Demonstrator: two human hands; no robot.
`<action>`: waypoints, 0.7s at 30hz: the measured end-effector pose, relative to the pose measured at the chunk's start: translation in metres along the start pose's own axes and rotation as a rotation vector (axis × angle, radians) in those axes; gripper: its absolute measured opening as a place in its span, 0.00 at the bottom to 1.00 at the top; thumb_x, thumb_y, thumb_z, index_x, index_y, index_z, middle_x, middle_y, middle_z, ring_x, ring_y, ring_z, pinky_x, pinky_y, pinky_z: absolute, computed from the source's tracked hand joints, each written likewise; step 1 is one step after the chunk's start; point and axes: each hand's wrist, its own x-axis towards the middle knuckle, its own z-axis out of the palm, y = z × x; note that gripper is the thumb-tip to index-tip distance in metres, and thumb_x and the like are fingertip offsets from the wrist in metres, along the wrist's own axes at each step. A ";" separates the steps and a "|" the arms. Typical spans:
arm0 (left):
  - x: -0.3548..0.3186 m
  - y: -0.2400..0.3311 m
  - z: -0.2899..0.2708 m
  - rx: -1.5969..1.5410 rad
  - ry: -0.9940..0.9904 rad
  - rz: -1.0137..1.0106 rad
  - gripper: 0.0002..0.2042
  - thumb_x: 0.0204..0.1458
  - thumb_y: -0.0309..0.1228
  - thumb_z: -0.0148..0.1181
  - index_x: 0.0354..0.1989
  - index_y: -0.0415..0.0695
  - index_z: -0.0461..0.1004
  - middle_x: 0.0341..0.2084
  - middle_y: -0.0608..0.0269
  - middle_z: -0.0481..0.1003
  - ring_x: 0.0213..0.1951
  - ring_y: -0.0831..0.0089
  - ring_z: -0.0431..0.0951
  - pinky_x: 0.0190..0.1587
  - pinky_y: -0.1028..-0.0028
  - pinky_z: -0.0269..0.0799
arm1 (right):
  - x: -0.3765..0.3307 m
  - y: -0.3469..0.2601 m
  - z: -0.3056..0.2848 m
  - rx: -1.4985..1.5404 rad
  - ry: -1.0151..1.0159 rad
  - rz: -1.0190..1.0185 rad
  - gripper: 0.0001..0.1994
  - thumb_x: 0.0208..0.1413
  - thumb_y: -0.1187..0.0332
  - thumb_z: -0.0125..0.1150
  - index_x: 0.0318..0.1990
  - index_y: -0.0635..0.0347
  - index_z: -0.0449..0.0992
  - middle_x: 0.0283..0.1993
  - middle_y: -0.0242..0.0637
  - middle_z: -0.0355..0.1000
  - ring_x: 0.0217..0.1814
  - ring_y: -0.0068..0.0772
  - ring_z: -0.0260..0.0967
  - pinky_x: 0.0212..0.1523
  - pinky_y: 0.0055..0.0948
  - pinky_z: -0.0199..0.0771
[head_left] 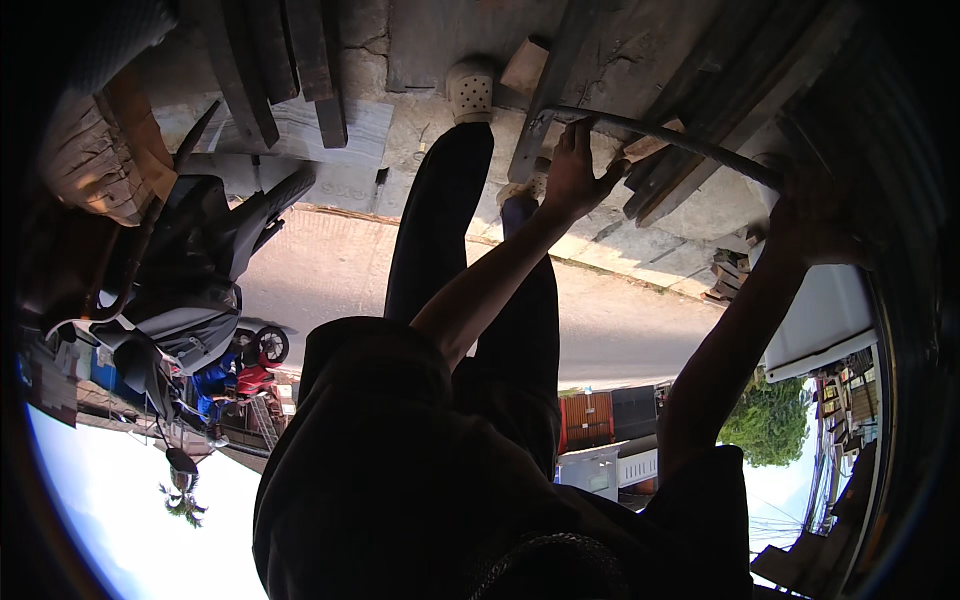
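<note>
1. I judge the lift barely begun: the long dark pipe (680,140) lies low over the planks (700,90) on the cracked concrete ground (420,60).
2. My left hand (575,170) curls around its near end.
3. My right hand (815,220) wraps the far part; shadow hides the fingers.
4. The pipe looks smooth, round and slightly bowed; the planks are rough and weathered.

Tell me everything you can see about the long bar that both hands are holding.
The bar is long, thin, dark and slightly curved, and looks like metal. It runs across the upper part of the picture, over grey planks and concrete ground. The left hand grips one end; the right hand, in shadow, holds it farther along. Its far end is hidden in the dark.
</note>
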 end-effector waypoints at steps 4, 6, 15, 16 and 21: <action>0.023 0.050 0.023 -0.110 -0.047 0.188 0.36 0.41 0.43 0.68 0.55 0.36 0.58 0.50 0.44 0.64 0.52 0.49 0.67 0.52 0.56 0.65 | -0.045 0.001 -0.021 0.182 -0.274 0.050 0.42 0.47 0.25 0.26 0.21 0.58 0.70 0.08 0.27 0.47 0.09 0.20 0.40 0.13 0.23 0.38; 0.035 0.068 0.047 -0.132 -0.151 0.214 0.36 0.41 0.43 0.68 0.55 0.37 0.58 0.49 0.45 0.65 0.51 0.50 0.67 0.51 0.56 0.66 | -0.027 0.007 -0.019 0.311 -0.378 0.082 0.42 0.46 0.24 0.26 0.21 0.59 0.70 0.07 0.27 0.45 0.08 0.20 0.37 0.13 0.23 0.35; 0.009 0.050 0.065 -0.184 -0.017 -0.029 0.37 0.45 0.40 0.64 0.60 0.38 0.52 0.51 0.39 0.63 0.52 0.42 0.67 0.50 0.54 0.69 | 0.165 0.054 0.001 -0.084 0.142 0.179 0.34 0.52 0.30 0.29 0.24 0.54 0.63 0.12 0.29 0.50 0.11 0.24 0.44 0.15 0.26 0.48; -0.009 0.036 0.060 -0.156 -0.038 -0.096 0.36 0.46 0.39 0.64 0.60 0.39 0.52 0.50 0.39 0.64 0.52 0.43 0.68 0.50 0.54 0.69 | 0.180 0.060 0.009 -0.115 0.170 0.203 0.33 0.53 0.30 0.29 0.23 0.53 0.62 0.12 0.28 0.49 0.11 0.24 0.43 0.15 0.26 0.48; -0.120 -0.049 0.049 -0.071 0.140 -0.375 0.25 0.52 0.36 0.60 0.52 0.36 0.59 0.45 0.38 0.67 0.36 0.51 0.77 0.35 0.59 0.74 | 0.229 0.087 0.014 -0.165 0.106 0.251 0.30 0.55 0.33 0.32 0.19 0.50 0.57 0.11 0.25 0.45 0.09 0.23 0.39 0.12 0.27 0.46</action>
